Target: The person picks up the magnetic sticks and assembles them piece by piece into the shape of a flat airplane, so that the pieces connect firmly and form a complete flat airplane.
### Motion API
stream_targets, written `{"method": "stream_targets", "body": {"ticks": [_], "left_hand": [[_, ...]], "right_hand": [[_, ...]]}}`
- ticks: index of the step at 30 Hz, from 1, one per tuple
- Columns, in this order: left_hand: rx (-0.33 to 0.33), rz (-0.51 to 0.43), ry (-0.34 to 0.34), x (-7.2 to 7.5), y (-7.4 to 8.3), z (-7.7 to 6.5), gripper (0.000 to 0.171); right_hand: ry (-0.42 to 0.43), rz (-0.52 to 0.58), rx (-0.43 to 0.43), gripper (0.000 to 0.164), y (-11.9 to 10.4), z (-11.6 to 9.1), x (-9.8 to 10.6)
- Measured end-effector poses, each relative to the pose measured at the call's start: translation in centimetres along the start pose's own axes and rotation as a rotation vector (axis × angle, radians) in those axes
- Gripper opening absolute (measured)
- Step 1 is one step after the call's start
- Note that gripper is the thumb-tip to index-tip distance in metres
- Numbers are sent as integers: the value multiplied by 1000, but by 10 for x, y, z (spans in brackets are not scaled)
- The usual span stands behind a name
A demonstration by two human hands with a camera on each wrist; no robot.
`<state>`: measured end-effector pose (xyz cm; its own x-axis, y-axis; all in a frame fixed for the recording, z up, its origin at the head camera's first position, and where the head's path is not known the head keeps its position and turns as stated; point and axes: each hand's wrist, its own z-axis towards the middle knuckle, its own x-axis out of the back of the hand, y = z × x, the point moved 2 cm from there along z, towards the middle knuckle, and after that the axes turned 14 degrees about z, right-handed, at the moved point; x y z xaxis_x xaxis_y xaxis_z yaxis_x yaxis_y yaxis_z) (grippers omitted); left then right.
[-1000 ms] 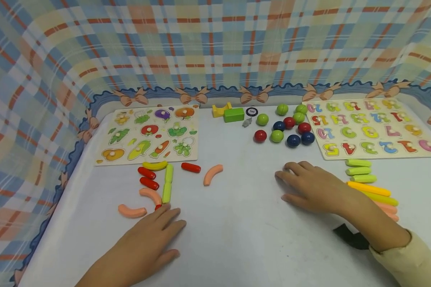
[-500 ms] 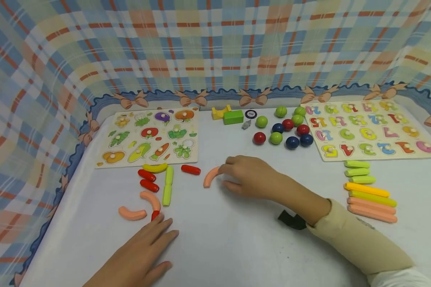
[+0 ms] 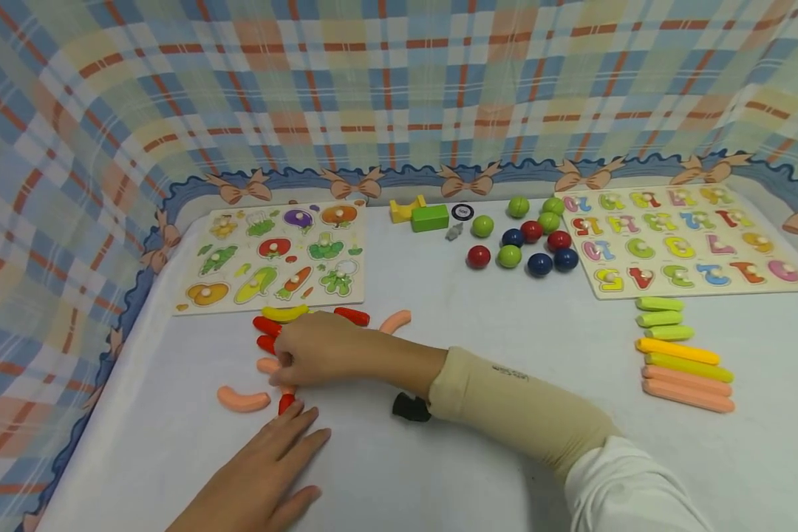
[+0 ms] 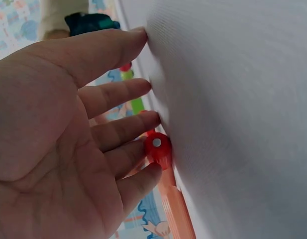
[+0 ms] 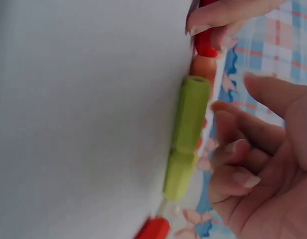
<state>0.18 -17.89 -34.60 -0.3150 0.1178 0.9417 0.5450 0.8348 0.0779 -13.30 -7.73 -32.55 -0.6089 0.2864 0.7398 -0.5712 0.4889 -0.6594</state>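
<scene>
My left hand [image 3: 259, 458] rests on the white table with fingers extended, its fingertips at a short red piece [image 4: 157, 144] with a pale dot on its end. Beyond that piece lies a curved salmon-pink piece [image 3: 268, 365]. My right hand [image 3: 326, 347] is over this group, thumb and forefinger apart and the other fingers loosely bent, holding nothing. Two light-green pieces [image 5: 191, 117] lie end to end beside it, mostly hidden by the hand in the head view. Close by are two red pieces [image 3: 267, 325], a yellow curved piece [image 3: 284, 314] and another pink curve [image 3: 242, 400].
Behind stand a vegetable puzzle board [image 3: 273, 251] and, right, a number puzzle board [image 3: 691, 244]. Between them are a green block [image 3: 430, 218] and several coloured balls [image 3: 539, 264]. One red piece [image 3: 352, 317] and a pink curve [image 3: 395, 321] lie past my right wrist. Coloured sticks [image 3: 688, 395] line the right.
My right hand has swept left across the table, past the lone pink curve, to the group by my left hand. The left hand and its red piece have slid slightly nearer to me.
</scene>
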Motion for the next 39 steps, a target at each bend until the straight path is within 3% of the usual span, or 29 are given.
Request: {"method": "stream_targets", "body": {"ticks": [4, 9, 14, 21, 25, 32, 39], "left_hand": [[4, -10, 6, -1, 0, -1, 67], [-17, -18, 44, -2, 1, -2, 62], [-27, -36, 62, -1, 0, -4, 59], [-22, -61, 8, 0, -1, -1, 61], [-15, -50, -35, 1, -2, 2, 65], [38, -16, -57, 7, -6, 9, 64], [109, 1, -40, 16, -13, 10, 63]], "right_hand": [[-18, -104, -87, 30, -6, 15, -9], [-5, -170, -140, 22, -13, 24, -17], [1, -95, -133, 21, -15, 25, -19], [154, 45, -55, 24, -8, 17, -4], [179, 102, -46, 20, -2, -2, 8], [127, 228, 8, 15, 27, -56, 19], [142, 116, 3, 14, 57, -115, 26]]}}
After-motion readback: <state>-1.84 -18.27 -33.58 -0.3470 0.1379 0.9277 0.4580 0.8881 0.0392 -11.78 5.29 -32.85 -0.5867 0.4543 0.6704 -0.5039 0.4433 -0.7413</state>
